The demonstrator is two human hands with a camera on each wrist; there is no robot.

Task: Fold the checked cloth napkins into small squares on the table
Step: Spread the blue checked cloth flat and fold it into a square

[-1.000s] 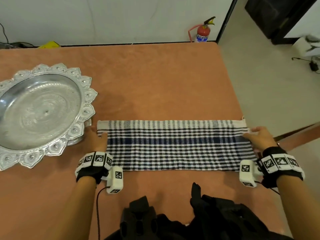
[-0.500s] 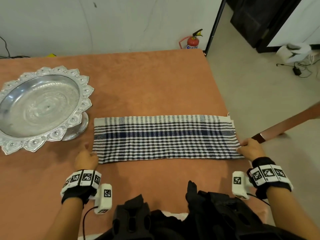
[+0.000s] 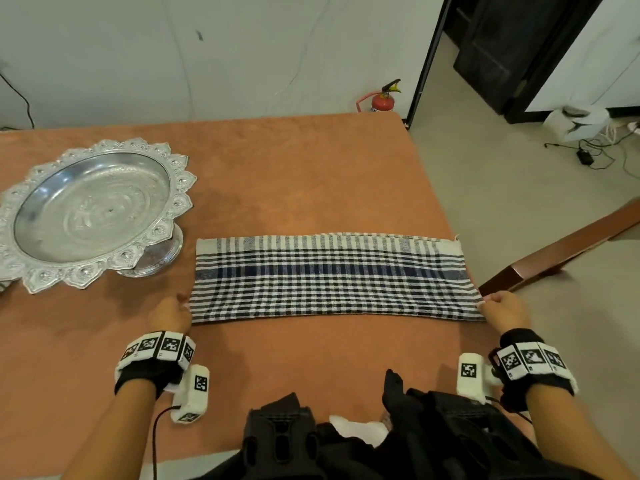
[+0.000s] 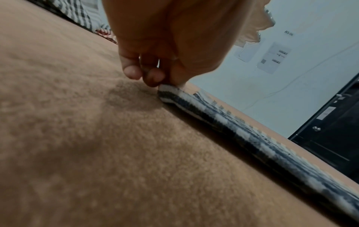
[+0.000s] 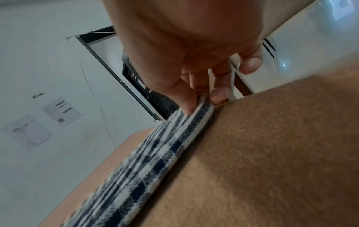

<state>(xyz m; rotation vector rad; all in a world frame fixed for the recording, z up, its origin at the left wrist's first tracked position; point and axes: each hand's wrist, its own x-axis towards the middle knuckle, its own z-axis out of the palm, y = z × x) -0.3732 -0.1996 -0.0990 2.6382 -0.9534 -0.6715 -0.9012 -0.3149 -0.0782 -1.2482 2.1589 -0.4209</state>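
Note:
A blue, black and white checked napkin (image 3: 329, 278) lies folded into a long strip across the orange table (image 3: 294, 168). My left hand (image 3: 171, 313) pinches the strip's near left corner; the left wrist view shows the fingers (image 4: 153, 76) curled on the folded edge of the napkin (image 4: 233, 129). At the other end my right hand (image 3: 504, 308) pinches the near right corner, with thumb and fingertips (image 5: 219, 93) closed on the napkin (image 5: 155, 153), which is slightly lifted there.
A silver footed tray (image 3: 34, 268) with a petal rim stands at the left, close to the napkin's left end. The table's right edge runs just past the right hand. A wooden bench (image 3: 561, 251) and a red fire extinguisher (image 3: 382, 100) stand on the floor beyond.
Both hands slid from the strip's far end corners down to its near corners and took hold there. The head view tilted upward.

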